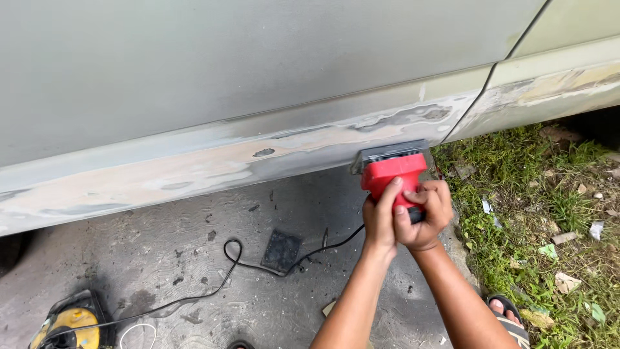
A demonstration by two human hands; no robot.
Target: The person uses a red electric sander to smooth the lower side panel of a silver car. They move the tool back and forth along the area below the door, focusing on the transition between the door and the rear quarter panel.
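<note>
Outdoors, daylight, no hard shadows. Grey car body [258,71] fills the upper frame, its lower sill [194,168] patchy with filler and bare spots. Below the car, cracked concrete ground [194,258], stained. Right of the concrete, a grass patch [555,194] littered with dry leaves and scraps

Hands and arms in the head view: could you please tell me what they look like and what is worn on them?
Both forearms are bare, with no sleeves in view. The left hand and the right hand wear no gloves, and no watch, ring or band shows on either. Nothing covers the wrists.
</note>
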